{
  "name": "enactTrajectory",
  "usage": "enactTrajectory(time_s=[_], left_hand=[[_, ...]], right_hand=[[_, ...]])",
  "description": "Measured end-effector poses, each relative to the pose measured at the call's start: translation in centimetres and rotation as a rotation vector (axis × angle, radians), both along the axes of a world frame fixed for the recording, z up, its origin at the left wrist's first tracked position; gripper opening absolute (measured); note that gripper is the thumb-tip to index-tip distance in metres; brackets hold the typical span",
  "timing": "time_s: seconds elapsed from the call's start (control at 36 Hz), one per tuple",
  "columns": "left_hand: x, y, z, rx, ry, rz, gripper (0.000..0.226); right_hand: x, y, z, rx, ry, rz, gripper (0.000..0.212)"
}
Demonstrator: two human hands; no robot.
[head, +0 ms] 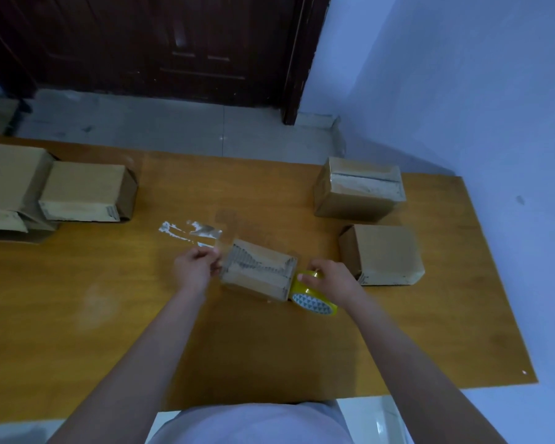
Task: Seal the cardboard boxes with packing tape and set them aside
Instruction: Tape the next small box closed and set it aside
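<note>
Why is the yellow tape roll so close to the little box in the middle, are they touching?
Touching. The head view shows the tape roll, gripped by the right hand, pressed against the right end of the middle box, with no table visible between them.

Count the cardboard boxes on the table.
At least 5: one between the hands, two at right, far and near, two at left. The left stack may hide more.
</note>
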State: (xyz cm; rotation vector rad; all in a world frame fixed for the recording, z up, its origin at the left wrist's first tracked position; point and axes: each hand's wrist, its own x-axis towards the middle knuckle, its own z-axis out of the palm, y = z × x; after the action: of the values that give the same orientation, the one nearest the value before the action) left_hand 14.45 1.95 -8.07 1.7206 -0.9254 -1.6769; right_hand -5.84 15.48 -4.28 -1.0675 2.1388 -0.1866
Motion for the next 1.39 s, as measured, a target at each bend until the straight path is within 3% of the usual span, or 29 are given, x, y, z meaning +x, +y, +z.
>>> enactTrajectory(time_s=[0.19,0.44,0.64,0.86,1.03,1.19,1.31,1.39], left_hand=[[-0.1,-1.5,-1.3,0.189,-0.063,-0.095,0.007],[-1.8,-3.1,-0.7,0.167,-0.24,-0.283,0.027],[-2.2,-2.6,-1.9,0.252,-0.119,-0.326,0.014],[-3.5,-2.9,-2.4,0.285,-0.127,-0.329,0.029],[-4.6,-3.0,-1.8,0.136,-0.19,-0.351,0.036],[-3.6,-2.6,-1.5,-0.037,-0.174,-0.272,0.015],[-2.2,-0.3,-0.2,-0.349,-0.313,-0.373,0.024],[-1.5,2.2,0.2,-0.654,-0.368,-0.606,0.025]], right_hand=[[0.0,-0.3,-0.1,0.0,-0.007,-0.005,0.04],[1.0,0.0,-0.1,-0.063,-0.069,-0.054,0.022],[3.5,1.9,-0.5,-0.107,-0.091,-0.141,0.025],[7.3,4.2,-1.7,-0.148,-0.065,-0.24,0.022],[9.4,5.1,-2.1,-0.19,-0.127,-0.31,0.026],[9.9,5.4,-2.6,-0.208,-0.179,-0.401,0.021],[10.2,5.0,-2.8,-0.232,-0.161,-0.438,0.025],[10.5,4.8,-2.8,-0.267,-0.228,-0.452,0.023]])
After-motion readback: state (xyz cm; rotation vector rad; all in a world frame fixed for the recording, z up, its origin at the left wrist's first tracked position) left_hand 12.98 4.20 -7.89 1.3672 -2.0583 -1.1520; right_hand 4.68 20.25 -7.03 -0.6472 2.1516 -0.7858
